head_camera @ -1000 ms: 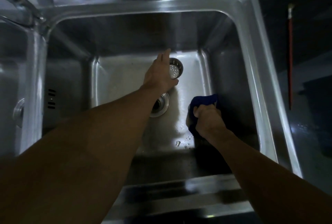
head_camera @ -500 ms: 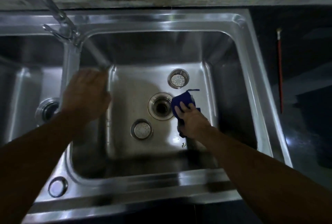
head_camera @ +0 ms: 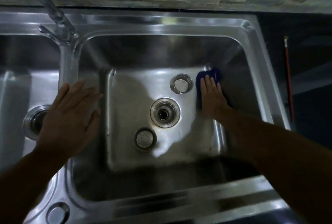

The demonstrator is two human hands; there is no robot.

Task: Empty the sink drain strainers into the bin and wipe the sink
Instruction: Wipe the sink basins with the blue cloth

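A steel double sink (head_camera: 161, 24) fills the view. Two drain strainers stand on the right basin's floor: one (head_camera: 181, 83) at the back right, the other (head_camera: 144, 139) near the front, either side of the open drain hole (head_camera: 165, 112). My right hand (head_camera: 212, 97) lies flat, fingers straight, pressing a blue cloth (head_camera: 210, 75) onto the basin floor at its back right corner, just right of the back strainer. My left hand (head_camera: 70, 117) is spread flat over the divider between the basins, holding nothing.
A tap (head_camera: 53, 13) rises from the back of the divider. The left basin's drain (head_camera: 34, 121) is partly hidden by my left hand. A thin red stick (head_camera: 288, 83) lies on the dark counter to the right. A tiled wall runs behind.
My left hand set a strainer down at the back right, then moved left onto the divider. My right hand slid the cloth from near the drain to the back right corner and flattened.
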